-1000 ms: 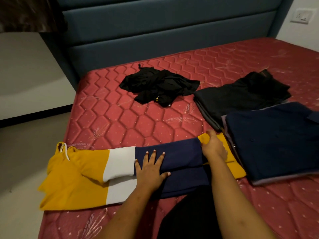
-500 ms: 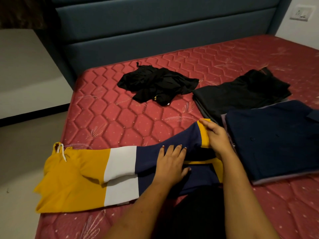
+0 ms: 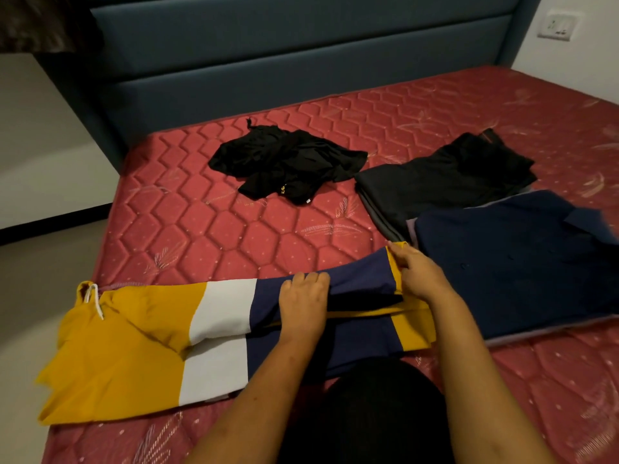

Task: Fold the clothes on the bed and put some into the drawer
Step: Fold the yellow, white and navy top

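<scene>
A colour-block garment of soft knit lay lengthwise along the near edge of the mattress, banded in mustard yellow, white and navy, with a white drawstring at its yellow end. The left hand had its fingers curled over the raised navy fold, gripping the cloth. The right hand pinched the narrow yellow band at the garment's far end between thumb and fingers, lifting that end off the layer beneath.

The mattress was red, quilted in stitched hexagons with pale dots and leaf motifs. A black garment of thin, limp fabric lay crumpled near the middle, well apart from the hands; it bore a small yellow print and a white tag, both too small to read. A dark folded pile sat to the right, and a navy shirt, folded flat into a rectangle, overlapped its near edge just beside the right hand. Behind stood a padded blue headboard with 2 horizontal seams, and a white wall socket.
</scene>
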A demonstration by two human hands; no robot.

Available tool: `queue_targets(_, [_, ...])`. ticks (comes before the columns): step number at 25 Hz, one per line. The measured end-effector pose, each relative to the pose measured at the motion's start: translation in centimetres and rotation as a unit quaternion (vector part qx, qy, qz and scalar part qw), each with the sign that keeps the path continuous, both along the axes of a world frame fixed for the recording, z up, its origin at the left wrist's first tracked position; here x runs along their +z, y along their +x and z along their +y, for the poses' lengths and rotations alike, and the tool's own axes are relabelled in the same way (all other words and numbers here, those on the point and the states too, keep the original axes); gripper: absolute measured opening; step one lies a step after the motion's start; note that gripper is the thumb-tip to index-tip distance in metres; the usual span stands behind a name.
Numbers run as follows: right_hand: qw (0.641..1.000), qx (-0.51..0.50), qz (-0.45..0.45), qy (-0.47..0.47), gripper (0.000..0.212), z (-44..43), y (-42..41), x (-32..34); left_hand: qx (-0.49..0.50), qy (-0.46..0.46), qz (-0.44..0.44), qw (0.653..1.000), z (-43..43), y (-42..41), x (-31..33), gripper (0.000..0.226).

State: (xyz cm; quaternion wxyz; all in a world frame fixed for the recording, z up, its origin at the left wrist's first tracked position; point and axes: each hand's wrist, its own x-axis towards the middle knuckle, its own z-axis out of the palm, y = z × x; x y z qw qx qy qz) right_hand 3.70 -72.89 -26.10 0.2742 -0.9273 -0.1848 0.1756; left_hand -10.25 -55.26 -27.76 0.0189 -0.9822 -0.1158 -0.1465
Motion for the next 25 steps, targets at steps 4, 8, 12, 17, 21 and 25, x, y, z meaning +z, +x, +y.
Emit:
queue_targets(4, [0.994, 0.0, -0.035, -0.099, 0.055, -1.7, -2.1, -3.0, -0.027, -0.002, 0.005, 1.0, 1.6, -3.1, -1.5, 0.041])
queue_targets(8, [0.97, -0.142, -0.114, -0.159, 0.039, 0.7, -3.0, -1.5, -0.017, -0.029, 0.008, 0.999, 2.5, -6.4, -2.9, 0.043])
queue_targets(12, [0.97, 0.045, -0.18, -0.156, 0.055, 6.2, -4.5, -0.5, -0.004, -0.035, 0.029, 0.999, 3.5, -7.4, -2.2, 0.043])
queue_targets(17, [0.956, 0.145, 0.007, -0.255, 0.07, 5.6, -4.5, -3.8, -0.035, -0.013, 0.109, 0.993, 5.0, -7.0, -1.6, 0.029])
queue_targets(21, [0.966, 0.068, -0.085, -0.236, 0.064, 3.0, -3.7, -4.4, -0.007, -0.059, 0.194, 0.979, 3.6, -7.9, -2.5, 0.039])
queue_targets(25, [0.975, 0.008, -0.073, -0.209, 0.061, 2.3, -3.9, -4.9, -0.069, -0.157, 0.169, 0.971, 1.4, -5.7, -1.8, 0.052])
